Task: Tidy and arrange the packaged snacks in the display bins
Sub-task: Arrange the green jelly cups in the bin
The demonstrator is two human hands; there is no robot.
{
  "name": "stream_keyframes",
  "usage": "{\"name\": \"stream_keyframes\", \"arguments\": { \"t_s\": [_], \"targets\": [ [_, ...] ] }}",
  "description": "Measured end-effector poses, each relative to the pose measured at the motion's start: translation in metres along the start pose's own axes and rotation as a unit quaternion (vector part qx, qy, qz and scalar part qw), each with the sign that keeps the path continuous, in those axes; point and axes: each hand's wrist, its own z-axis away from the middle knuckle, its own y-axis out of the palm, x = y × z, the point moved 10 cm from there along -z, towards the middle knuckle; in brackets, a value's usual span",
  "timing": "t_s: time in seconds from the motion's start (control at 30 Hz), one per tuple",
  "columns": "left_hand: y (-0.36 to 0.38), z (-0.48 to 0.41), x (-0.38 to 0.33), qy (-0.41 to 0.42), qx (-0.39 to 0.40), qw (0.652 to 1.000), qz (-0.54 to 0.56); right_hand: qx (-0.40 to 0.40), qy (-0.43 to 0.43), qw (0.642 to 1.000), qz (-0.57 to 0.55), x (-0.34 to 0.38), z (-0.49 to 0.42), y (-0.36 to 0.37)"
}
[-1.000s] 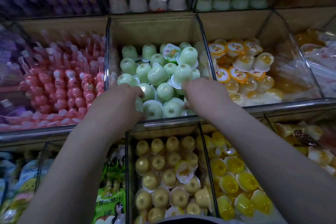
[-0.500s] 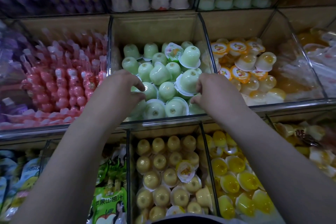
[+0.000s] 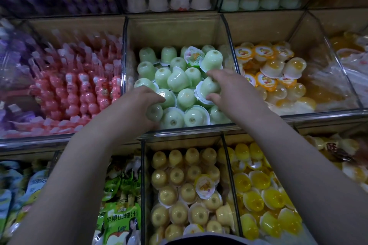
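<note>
Reaching into the middle bin (image 3: 175, 30), both hands are down in the pile of green jelly cups (image 3: 180, 80). The left hand (image 3: 135, 107) has its thumb and fingers curled round the front cup (image 3: 154, 113), low in the front left corner of the bin. The right hand (image 3: 237, 89) pinches the tipped cup (image 3: 209, 86), which lies on its side on the right of the pile, with fingers on top and the thumb under its white rim. The two hands are apart, with a few more green cups between them. Most of the green cups sit with their round bottoms up, and one at the back shows its picture lid.

Just left of this bin are pink bottle snacks (image 3: 79, 89) packed in rows. Just right are orange-lid cups (image 3: 266, 65) in a loose heap. In the row below sit pale yellow cups (image 3: 179, 185), bright yellow cups (image 3: 268, 195) beside them, and green juice pouches (image 3: 119, 215) on the left.
</note>
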Motion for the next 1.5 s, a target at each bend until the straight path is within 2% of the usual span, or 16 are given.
{"name": "stream_keyframes", "arguments": {
  "t_s": [0.17,0.33,0.5,0.57,0.63,0.77,0.9,0.97,1.03,1.13,1.27,1.5],
  "targets": [
    [-0.011,0.001,0.001,0.007,-0.074,0.997,0.03,-0.046,0.0,0.998,-0.043,-0.005,0.003,-0.004],
    [-0.028,0.006,-0.002,0.02,-0.111,0.986,0.121,-0.091,-0.018,0.992,-0.091,-0.003,0.006,-0.01],
    [-0.045,-0.005,-0.021,0.061,-0.175,0.972,0.147,-0.139,-0.082,0.975,-0.15,0.018,0.01,-0.014],
    [-0.037,-0.016,-0.026,0.065,-0.167,0.973,0.147,-0.126,-0.106,0.973,-0.159,0.027,0.01,-0.008],
    [-0.018,-0.026,-0.028,0.056,-0.124,0.982,0.133,-0.116,-0.114,0.973,-0.162,0.031,0.01,-0.001],
    [-0.007,-0.028,-0.026,0.058,-0.101,0.983,0.139,-0.137,-0.095,0.973,-0.158,0.024,0.009,-0.003],
    [-0.009,-0.03,-0.022,0.054,-0.1,0.985,0.133,-0.155,-0.119,0.979,-0.059,0.037,-0.004,-0.013],
    [-0.007,-0.031,-0.024,0.062,-0.105,0.983,0.139,-0.103,-0.158,0.982,0.016,0.055,-0.019,-0.008],
    [-0.005,-0.03,-0.024,0.069,-0.121,0.979,0.148,0.002,-0.179,0.981,0.078,0.069,-0.036,0.011],
    [-0.003,-0.027,-0.017,0.057,-0.157,0.976,0.14,0.109,-0.181,0.972,0.106,0.076,-0.054,0.034],
    [-0.006,-0.025,-0.014,0.05,-0.182,0.967,0.171,0.15,-0.188,0.957,0.162,0.077,-0.066,0.042],
    [-0.009,-0.02,-0.012,0.045,-0.192,0.964,0.181,0.163,-0.18,0.938,0.247,0.064,-0.076,0.038]
  ]
}}
